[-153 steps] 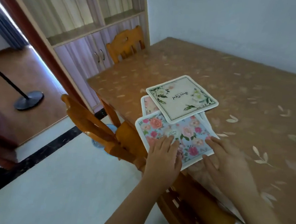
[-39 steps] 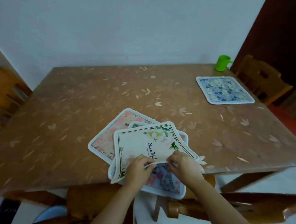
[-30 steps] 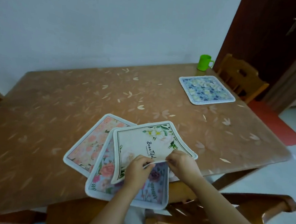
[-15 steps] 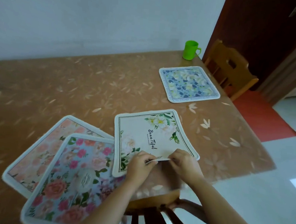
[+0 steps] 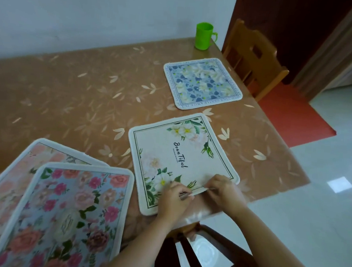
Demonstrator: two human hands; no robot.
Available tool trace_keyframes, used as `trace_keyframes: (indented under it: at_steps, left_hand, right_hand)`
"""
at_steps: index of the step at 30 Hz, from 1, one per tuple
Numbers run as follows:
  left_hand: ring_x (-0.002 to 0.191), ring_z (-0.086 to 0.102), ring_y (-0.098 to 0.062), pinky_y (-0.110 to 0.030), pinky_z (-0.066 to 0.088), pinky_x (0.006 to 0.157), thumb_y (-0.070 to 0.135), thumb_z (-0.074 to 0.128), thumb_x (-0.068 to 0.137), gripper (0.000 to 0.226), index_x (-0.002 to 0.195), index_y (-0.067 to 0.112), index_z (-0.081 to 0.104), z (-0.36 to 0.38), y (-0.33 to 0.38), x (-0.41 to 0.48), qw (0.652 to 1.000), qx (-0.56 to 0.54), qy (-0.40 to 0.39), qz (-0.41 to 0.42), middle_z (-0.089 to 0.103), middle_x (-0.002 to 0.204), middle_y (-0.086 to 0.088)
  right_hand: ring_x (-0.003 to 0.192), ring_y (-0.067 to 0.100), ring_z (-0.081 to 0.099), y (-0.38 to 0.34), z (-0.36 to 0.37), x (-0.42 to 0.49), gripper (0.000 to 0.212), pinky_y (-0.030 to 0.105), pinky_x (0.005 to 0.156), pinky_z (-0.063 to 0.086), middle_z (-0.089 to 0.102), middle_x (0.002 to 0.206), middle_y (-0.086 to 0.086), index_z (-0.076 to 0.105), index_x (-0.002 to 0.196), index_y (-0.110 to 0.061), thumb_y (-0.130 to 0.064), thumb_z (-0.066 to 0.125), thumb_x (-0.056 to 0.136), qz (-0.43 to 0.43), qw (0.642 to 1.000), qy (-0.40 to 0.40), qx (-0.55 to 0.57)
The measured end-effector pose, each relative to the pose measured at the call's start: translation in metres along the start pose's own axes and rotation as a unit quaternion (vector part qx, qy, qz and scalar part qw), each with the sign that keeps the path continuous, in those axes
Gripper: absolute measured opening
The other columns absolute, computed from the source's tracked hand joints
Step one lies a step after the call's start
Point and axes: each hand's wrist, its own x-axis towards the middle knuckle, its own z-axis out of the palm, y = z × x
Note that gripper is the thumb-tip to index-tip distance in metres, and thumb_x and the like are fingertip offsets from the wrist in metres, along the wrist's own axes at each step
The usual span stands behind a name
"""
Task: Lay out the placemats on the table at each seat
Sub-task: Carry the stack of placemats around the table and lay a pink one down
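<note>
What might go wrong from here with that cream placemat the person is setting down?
1. Both the left hand and the right hand pinch the cream placemat at its near edge, close to the table edge; a tug toward the person might leave it overhanging.
2. It lies skewed to that edge, so it may end up crooked.
3. The rose placemat overlaps the peach placemat close to the left arm; a bump could shift them.
</note>
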Motion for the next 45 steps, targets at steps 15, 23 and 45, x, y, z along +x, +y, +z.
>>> trace_keyframes:
  at_steps: [15, 23, 45]
  left_hand:
    - [0.090, 0.054, -0.015, -0.022, 0.041, 0.078, 0.012, 0.068, 0.078, 0.012, 0.090, 0.012, 0.067, -0.068, -0.050, -0.033, 0.995, 0.062, 0.061, 0.042, 0.058, 0.096, -0.004]
    - [0.093, 0.054, -0.023, -0.027, 0.042, 0.078, 0.010, 0.067, 0.079, 0.014, 0.093, 0.007, 0.065, -0.166, -0.112, -0.082, 0.986, 0.126, 0.066, 0.082, 0.058, 0.098, -0.010]
    - [0.098, 0.050, -0.022, -0.033, 0.042, 0.085, 0.019, 0.071, 0.076, 0.020, 0.092, 0.008, 0.066, -0.304, -0.230, -0.179, 0.975, 0.179, -0.034, 0.126, 0.058, 0.098, -0.008]
  right_hand:
    - [0.105, 0.022, 0.048, -0.060, 0.043, 0.006, 0.023, 0.035, 0.089, 0.042, 0.055, 0.108, 0.007, 0.061, 0.103, -0.014, -0.024, 0.060, 0.082, -0.028, 0.995, -0.074, -0.052]
    - [0.097, 0.028, 0.054, -0.160, 0.096, -0.006, 0.016, 0.039, 0.079, 0.047, 0.059, 0.097, 0.012, 0.063, 0.091, -0.007, -0.019, 0.062, 0.080, -0.092, 0.994, -0.047, -0.021]
    - [0.103, 0.025, 0.047, -0.314, 0.218, -0.047, 0.039, 0.035, 0.081, 0.043, 0.053, 0.112, 0.009, 0.057, 0.109, -0.013, -0.042, 0.057, 0.082, -0.198, 0.956, -0.183, -0.119]
